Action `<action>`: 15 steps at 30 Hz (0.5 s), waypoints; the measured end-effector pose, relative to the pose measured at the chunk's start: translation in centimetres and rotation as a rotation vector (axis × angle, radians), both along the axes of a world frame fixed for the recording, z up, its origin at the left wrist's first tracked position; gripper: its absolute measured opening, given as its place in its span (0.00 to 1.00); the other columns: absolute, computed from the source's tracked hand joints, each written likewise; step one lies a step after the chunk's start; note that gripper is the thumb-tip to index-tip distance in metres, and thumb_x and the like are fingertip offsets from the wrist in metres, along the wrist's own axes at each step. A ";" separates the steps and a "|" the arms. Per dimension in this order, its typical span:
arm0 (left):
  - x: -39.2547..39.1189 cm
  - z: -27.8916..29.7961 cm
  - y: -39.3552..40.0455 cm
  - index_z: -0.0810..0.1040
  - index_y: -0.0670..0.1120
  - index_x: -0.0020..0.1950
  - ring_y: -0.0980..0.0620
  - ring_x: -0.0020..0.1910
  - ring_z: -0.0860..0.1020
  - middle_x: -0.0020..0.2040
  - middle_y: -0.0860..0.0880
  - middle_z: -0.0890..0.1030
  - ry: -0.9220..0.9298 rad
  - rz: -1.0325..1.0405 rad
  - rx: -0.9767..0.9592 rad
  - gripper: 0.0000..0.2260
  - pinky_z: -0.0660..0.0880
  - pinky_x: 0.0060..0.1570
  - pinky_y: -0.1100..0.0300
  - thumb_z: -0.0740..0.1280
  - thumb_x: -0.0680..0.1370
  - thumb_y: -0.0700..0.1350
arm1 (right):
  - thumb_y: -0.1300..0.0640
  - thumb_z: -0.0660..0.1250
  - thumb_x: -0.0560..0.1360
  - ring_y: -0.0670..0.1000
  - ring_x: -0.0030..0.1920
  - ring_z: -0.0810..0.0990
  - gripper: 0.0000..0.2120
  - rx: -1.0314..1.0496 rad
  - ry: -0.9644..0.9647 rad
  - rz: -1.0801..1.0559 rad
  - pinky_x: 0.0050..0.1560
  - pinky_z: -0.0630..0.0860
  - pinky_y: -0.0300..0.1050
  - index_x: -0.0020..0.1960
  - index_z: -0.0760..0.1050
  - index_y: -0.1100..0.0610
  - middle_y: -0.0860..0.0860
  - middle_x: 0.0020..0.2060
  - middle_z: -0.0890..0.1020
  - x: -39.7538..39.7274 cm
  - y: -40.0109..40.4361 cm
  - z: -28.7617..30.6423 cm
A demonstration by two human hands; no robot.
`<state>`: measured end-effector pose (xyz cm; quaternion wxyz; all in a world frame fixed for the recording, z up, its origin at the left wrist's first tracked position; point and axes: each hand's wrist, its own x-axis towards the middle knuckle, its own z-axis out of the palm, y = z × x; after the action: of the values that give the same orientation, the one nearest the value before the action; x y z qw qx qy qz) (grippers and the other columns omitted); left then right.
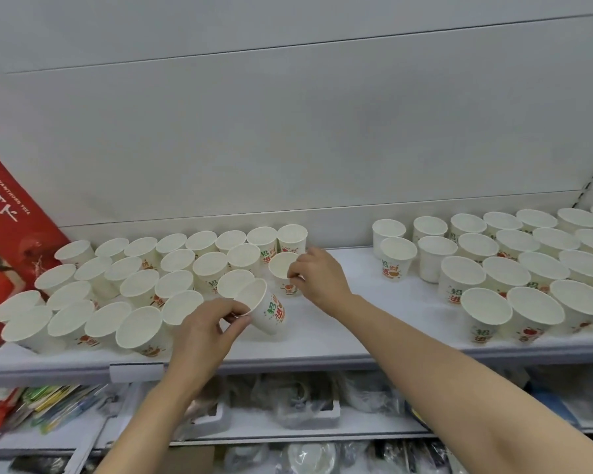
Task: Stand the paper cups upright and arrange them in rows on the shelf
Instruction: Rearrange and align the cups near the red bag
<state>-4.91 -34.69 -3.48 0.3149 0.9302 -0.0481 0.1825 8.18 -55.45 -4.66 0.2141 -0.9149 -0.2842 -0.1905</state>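
Your left hand [209,323] pinches a tilted cup [266,311] by its rim, thumb and fingers curled round the near edge; the cup leans with its mouth up and to the left and its base down to the right, its long axis slanted, the printed side facing you. Your right hand [317,277] grips a second cup [285,273] at its rim with curled fingertips; that one stands upright, mouth upward, on the white shelf [339,333], just right of the left block of cups [127,285]. Both held cups sit at that block's right edge. Well apart to the right stands another block of upright cups [514,265], with bare shelf between. At the far left leans a red poster [7,241].
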 end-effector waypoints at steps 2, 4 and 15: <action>0.3 0.3 -1.4 0.81 0.55 0.45 0.59 0.42 0.76 0.43 0.60 0.81 0.012 -0.010 -0.016 0.04 0.69 0.37 0.67 0.74 0.73 0.47 | 0.61 0.73 0.66 0.55 0.37 0.74 0.02 0.035 -0.051 -0.024 0.35 0.71 0.47 0.36 0.81 0.56 0.50 0.32 0.80 -1.1 -2.1 0.6; 0.8 0.6 -3.1 0.82 0.54 0.45 0.59 0.42 0.76 0.43 0.60 0.81 0.019 -0.039 -0.008 0.02 0.69 0.37 0.65 0.73 0.73 0.47 | 0.61 0.74 0.66 0.54 0.37 0.73 0.03 0.076 -0.107 -0.058 0.36 0.71 0.46 0.36 0.81 0.56 0.49 0.32 0.81 -2.6 -5.1 0.9; 3.7 1.1 -14.2 0.82 0.53 0.50 0.56 0.45 0.77 0.49 0.55 0.81 0.138 -0.137 0.053 0.05 0.77 0.48 0.57 0.71 0.75 0.50 | 0.60 0.74 0.67 0.55 0.38 0.74 0.02 -0.048 -0.070 -0.308 0.37 0.71 0.48 0.37 0.82 0.55 0.50 0.34 0.82 -6.2 -18.9 1.0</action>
<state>-1.24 -48.91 -2.36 0.3043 0.9431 -0.0947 0.0947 1.97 -74.34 -3.61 0.1504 -0.9454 -0.1522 -0.2460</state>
